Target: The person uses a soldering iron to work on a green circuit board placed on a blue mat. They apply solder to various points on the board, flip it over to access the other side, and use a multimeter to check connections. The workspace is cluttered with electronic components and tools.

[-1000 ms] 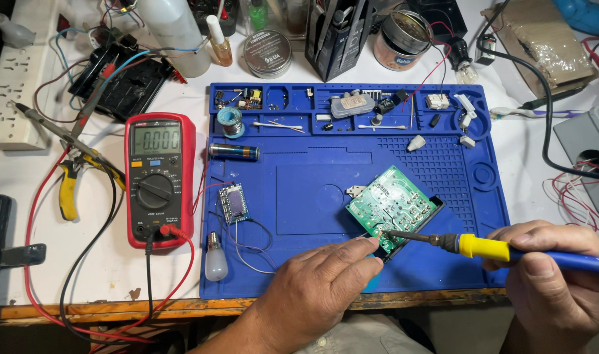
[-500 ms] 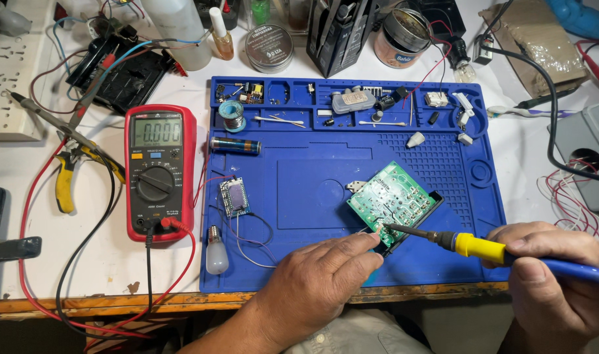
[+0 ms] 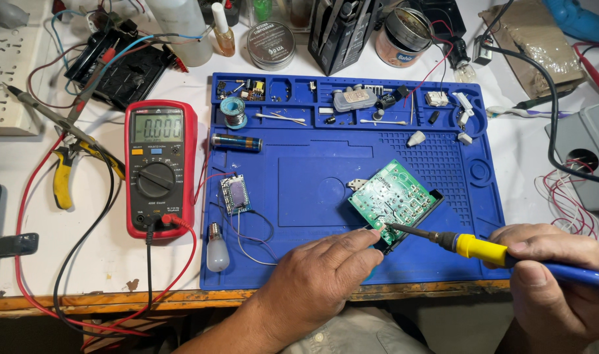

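On the blue mat (image 3: pixel 312 190), right hand (image 3: pixel 555 275) grips soldering iron (image 3: pixel 483 249) touching circuit board (image 3: pixel 392 200); left hand (image 3: pixel 319 278) pinches solder.

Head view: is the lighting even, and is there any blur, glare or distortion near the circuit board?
Head view: light is even and soft, with faint shadows under the left hand and right hand; the green circuit board and soldering iron are sharp, without motion blur; slight sheen on the blue mat; mild wide-angle bending at the edges.

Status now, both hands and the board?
Right hand holds soldering iron, tip on green circuit board. Left hand at board edge. Nothing blocking.
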